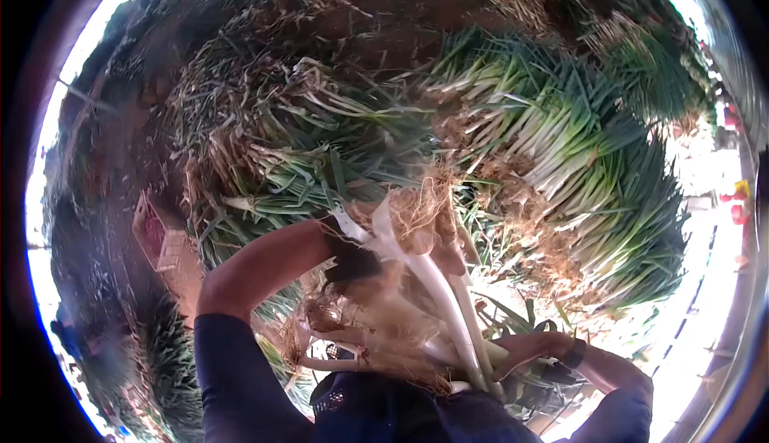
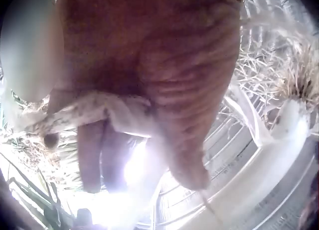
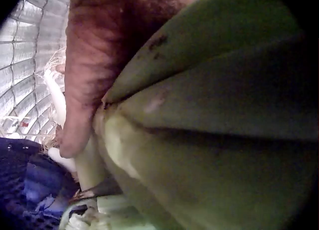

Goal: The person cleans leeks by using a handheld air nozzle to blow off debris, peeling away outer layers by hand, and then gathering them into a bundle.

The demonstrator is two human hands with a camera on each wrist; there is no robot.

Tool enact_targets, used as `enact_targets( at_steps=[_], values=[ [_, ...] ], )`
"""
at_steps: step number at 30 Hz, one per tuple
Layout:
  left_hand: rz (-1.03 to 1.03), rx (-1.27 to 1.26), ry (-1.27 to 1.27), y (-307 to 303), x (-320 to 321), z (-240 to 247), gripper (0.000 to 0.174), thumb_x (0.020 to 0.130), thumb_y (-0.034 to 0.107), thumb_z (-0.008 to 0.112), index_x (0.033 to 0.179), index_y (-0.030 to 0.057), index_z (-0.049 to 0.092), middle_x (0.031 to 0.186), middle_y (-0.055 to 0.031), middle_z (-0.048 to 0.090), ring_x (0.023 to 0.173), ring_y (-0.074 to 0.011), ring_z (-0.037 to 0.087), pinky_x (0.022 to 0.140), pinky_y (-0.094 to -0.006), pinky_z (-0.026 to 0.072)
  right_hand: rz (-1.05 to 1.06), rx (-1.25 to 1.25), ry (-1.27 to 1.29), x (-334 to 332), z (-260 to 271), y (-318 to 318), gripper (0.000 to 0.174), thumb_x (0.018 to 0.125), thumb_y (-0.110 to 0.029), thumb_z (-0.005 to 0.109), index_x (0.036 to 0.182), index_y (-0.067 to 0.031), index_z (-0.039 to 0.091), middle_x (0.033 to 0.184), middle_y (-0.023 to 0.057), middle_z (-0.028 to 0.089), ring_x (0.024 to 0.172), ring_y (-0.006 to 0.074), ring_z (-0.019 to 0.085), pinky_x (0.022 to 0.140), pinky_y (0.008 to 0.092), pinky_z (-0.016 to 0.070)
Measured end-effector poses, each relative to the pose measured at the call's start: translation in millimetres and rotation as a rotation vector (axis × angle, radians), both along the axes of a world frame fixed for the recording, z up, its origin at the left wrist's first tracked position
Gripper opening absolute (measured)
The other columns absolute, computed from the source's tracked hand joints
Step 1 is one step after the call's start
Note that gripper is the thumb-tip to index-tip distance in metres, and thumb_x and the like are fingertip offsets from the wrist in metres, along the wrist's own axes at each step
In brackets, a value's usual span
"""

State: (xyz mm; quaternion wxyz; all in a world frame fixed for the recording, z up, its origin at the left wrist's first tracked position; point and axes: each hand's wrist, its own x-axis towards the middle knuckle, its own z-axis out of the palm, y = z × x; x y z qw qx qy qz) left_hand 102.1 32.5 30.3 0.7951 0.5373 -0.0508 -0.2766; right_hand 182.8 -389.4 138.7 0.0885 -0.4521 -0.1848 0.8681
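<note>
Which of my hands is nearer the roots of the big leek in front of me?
Your left. The left hand is close beside the roots, while the right hand is farther down, by the green end.

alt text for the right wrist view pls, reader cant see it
Close-up of a person's right hand gripping a leek, its broad green leaves filling most of the picture. Blue fabric shows at lower left, and a bright, ribbed surface at upper left.
</note>
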Motion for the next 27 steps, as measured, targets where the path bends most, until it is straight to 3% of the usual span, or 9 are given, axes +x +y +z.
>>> enact_targets(
  at_steps=[6,7,8,9,11,14,17,18,27],
  values=[
    [0.168,-0.298,0.206,46,-12,-39,0.078,0.093,0.02,0.071,0.159,0.0105,0.03,0.146,-0.016,0.054,0.137,-0.0287,0.05,0.117,-0.0428,0.0413,-0.238,0.081,-0.018,-4,28,-8,0.077,0.081,-0.036,0.085,0.142,-0.002,0.053,0.124,0.0131,0.069,0.108,0.0217,0.066,0.095,0.0332,0.0536],
    [0.333,-0.097,0.07,12,5,104,0.07,0.093,0.017,0.07,0.154,0.0079,0.038,0.135,-0.0129,0.06,0.127,-0.0247,0.057,0.104,-0.0372,0.0511,-0.269,0.143,-0.013,-4,25,-12,0.076,0.081,-0.036,0.085,0.142,-0.0027,0.053,0.123,0.0133,0.069,0.107,0.0215,0.066,0.093,0.0332,0.0543],
    [0.236,0.603,-0.294,49,33,72,0.061,0.093,0.021,0.072,0.148,0.0079,0.048,0.127,-0.0101,0.063,0.118,-0.0217,0.061,0.095,-0.0328,0.0536,-0.266,0.148,-0.001,-4,25,-14,0.076,0.081,-0.036,0.085,0.142,-0.0027,0.053,0.123,0.0133,0.069,0.107,0.0215,0.066,0.093,0.0332,0.0543],
    [0.475,0.303,-0.29,39,47,129,0.04,0.097,0.029,0.069,0.131,0.009,0.063,0.109,-0.0066,0.068,0.093,-0.0154,0.067,0.08,-0.03,0.0555,-0.274,0.153,-0.047,-4,29,-15,0.076,0.08,-0.035,0.086,0.142,-0.0039,0.053,0.122,0.0134,0.07,0.106,0.0217,0.067,0.093,0.033,0.0544],
    [0.781,0.885,0.144,55,66,201,0.038,0.102,0.041,0.063,0.105,0.0037,0.072,0.084,-0.0003,0.068,0.062,-0.0097,0.061,0.06,-0.027,0.0527,-0.066,0.018,-0.199,-2,20,-32,0.078,0.078,-0.035,0.086,0.143,-0.0069,0.054,0.117,0.0133,0.072,0.101,0.0225,0.069,0.09,0.0332,0.055],
    [0.729,0.509,-0.162,80,59,190,0.032,0.1,0.041,0.065,0.1,0.0091,0.07,0.079,0.0004,0.067,0.055,-0.0099,0.058,0.056,-0.0281,0.0523,-0.129,0.022,-0.198,-8,21,-35,0.079,0.075,-0.038,0.089,0.14,-0.0071,0.057,0.113,0.0125,0.073,0.097,0.0229,0.071,0.085,0.0333,0.0566],
    [0.176,0.372,-0.135,28,45,148,0.034,0.099,0.032,0.066,0.119,0.0055,0.067,0.119,-0.0099,0.071,0.11,-0.0182,0.068,0.096,-0.032,0.0557,-0.343,0.31,-0.148,-20,24,-32,0.065,0.086,-0.044,0.079,0.133,-0.004,0.061,0.11,0.0116,0.074,0.092,0.0212,0.072,0.08,0.0322,0.0582],
    [0.347,0.288,-0.149,20,14,103,0.034,0.097,0.03,0.069,0.12,0.0058,0.067,0.124,-0.0091,0.07,0.113,-0.0194,0.067,0.101,-0.0341,0.0528,-0.36,0.278,-0.154,-24,25,-29,0.064,0.086,-0.044,0.079,0.133,-0.004,0.061,0.11,0.0116,0.074,0.092,0.0212,0.072,0.08,0.0322,0.0582],
    [-0.237,-0.035,-0.134,37,-39,72,0.044,0.099,0.044,0.063,0.12,0.0061,0.071,0.107,-0.01,0.072,0.101,-0.0164,0.069,0.087,-0.0335,0.0553,-0.54,0.09,-0.222,-97,20,8,0.063,0.087,-0.044,0.077,0.132,-0.0036,0.062,0.11,0.0116,0.074,0.092,0.021,0.072,0.079,0.0322,0.0584]
  ],
)
